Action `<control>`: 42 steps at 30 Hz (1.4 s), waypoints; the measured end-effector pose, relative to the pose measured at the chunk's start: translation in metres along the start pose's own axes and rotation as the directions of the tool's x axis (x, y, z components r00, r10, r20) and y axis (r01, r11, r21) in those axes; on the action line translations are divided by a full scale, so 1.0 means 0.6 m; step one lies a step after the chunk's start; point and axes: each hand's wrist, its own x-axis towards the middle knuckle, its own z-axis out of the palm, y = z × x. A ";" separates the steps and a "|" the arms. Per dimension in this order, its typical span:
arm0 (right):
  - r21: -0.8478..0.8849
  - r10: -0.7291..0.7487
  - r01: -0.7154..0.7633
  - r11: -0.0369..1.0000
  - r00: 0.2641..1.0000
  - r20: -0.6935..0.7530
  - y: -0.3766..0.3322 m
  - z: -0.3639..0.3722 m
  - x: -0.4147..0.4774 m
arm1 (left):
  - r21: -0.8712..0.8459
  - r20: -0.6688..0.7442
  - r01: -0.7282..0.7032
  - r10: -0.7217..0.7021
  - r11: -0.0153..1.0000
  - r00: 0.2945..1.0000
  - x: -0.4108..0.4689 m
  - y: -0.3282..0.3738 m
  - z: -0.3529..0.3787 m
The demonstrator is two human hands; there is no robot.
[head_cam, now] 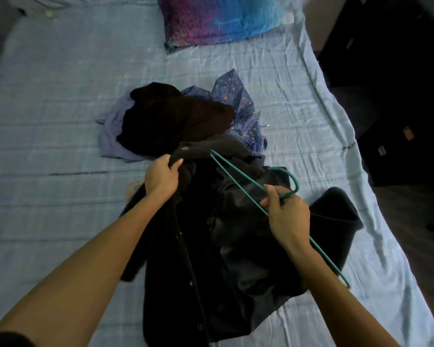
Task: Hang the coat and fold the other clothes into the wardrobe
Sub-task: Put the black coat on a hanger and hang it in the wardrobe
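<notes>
Coat (176, 259) lies at six o'clock on the bed (60, 121); my left hand (162, 177) grips its collar, my right hand (287, 215) grips the hanger (295, 181).

matt dark cloth coat (186, 246), smooth green hanger (236, 176)

The coat (186, 259) lies on the bed (60, 108) before you, the hanger (295, 180) over its right side in your right hand (288, 214). Behind the coat lie heaped clothes (176, 118); farther back, a pillow (218, 18).
</notes>
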 end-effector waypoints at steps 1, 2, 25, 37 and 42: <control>-0.008 -0.019 0.019 1.000 1.000 0.016 -0.009 -0.010 -0.009 | 0.006 -0.012 -0.019 0.019 1.000 1.000 -0.008 0.007 -0.028; -0.019 -0.039 0.040 0.999 0.999 0.033 -0.018 -0.020 -0.019 | 0.009 -0.025 -0.029 0.030 1.000 0.999 -0.019 0.011 -0.055; 0.271 -0.315 0.270 0.924 0.938 0.142 -0.226 -0.097 -0.266 | -0.099 -0.397 -0.531 0.457 0.841 0.796 -0.377 0.174 -0.398; 0.617 -0.157 0.294 0.730 0.951 -0.267 -0.246 -0.159 -0.345 | 0.213 0.322 -0.642 0.568 0.736 0.758 -0.508 0.173 -0.423; 0.546 -0.260 0.415 0.728 0.903 -0.341 -0.227 -0.169 -0.360 | 0.253 0.263 -0.698 0.646 0.670 0.716 -0.499 0.203 -0.392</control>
